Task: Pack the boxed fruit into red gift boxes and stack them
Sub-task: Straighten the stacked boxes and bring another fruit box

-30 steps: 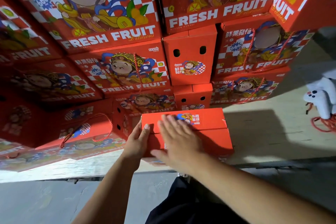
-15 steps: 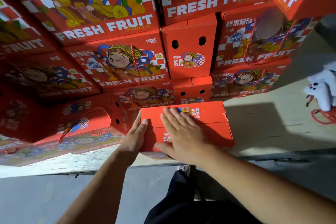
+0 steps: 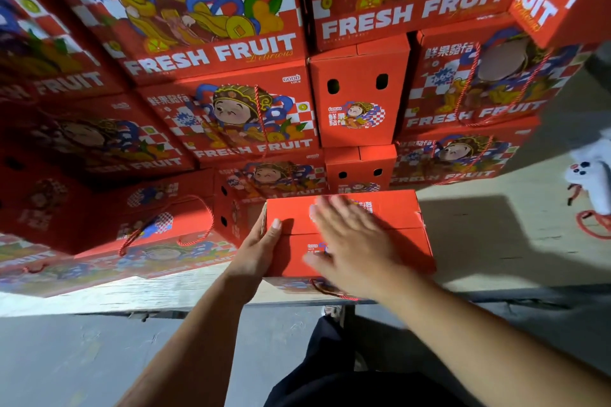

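both hands are on the nearest red gift box (image 3: 390,241). left hand (image 3: 256,253) is set against the box's left end with fingers straight and the thumb lying on the top face, pressing rather than clasping. right hand (image 3: 350,241) lies flat on the top with fingers extended and spread; its outline is blurred, so finer finger detail cannot be read. nothing is enclosed in either hand.

the box sits at the front edge of a pale platform (image 3: 496,241), its two top flaps closed and meeting along a seam across the middle. a red cord handle (image 3: 325,289) shows below its front lower edge. its far side lies close against the stack of red gift boxes (image 3: 251,122) printed "fresh fruit", which rises in several tiers behind and to the left. two boxes in the stack show plain ends with paired oval holes. a further box at lower left carries a looped red cord (image 3: 185,231).

at the right edge of the platform lies a white object (image 3: 591,182) beside coiled red cord (image 3: 591,225). grey floor (image 3: 82,357) runs below.
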Tool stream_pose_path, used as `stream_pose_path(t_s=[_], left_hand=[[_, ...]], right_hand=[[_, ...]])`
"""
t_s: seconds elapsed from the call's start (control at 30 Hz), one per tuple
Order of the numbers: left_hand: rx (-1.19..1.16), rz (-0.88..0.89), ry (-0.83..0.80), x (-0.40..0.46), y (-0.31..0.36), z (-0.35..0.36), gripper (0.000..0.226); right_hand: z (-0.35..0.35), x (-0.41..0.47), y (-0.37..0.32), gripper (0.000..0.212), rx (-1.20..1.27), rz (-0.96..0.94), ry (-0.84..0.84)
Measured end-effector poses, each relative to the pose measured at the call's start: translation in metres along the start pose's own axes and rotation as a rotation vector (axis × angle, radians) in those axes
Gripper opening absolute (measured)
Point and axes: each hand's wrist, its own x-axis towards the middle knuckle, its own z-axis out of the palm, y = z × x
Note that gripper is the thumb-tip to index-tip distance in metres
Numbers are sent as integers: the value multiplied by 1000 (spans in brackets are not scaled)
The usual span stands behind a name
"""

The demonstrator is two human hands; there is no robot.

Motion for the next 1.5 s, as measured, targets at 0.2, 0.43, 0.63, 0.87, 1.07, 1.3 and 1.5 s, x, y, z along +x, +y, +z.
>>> stream_pose_path(t_s=[0.2,0.43,0.63,0.87,1.07,1.3,1.5], left_hand=[[-12,-25,40,2,-1,0,34],[-58,-4,1,1,-2,1,39],[425,80,244,30,20,-14,22],[992,-206,-95,100,89,12,58],[1167,126,-379,92,89,42,17],[313,401,-370,29,115,59,24],[730,466,-392,-19,123,33,30]], right_hand=[[-11,-47,74,89,73,440,11],[13,-3,-55,92,20,13,-14],[5,-67,22,131,164,469,304],[33,-102,-5,91,1639,1151,78],[3,-84,-23,14,2093,1090,124],[-20,-83,-46,15,2402,1019,319],[-6,-62,-74,34,2181,1364,288]])
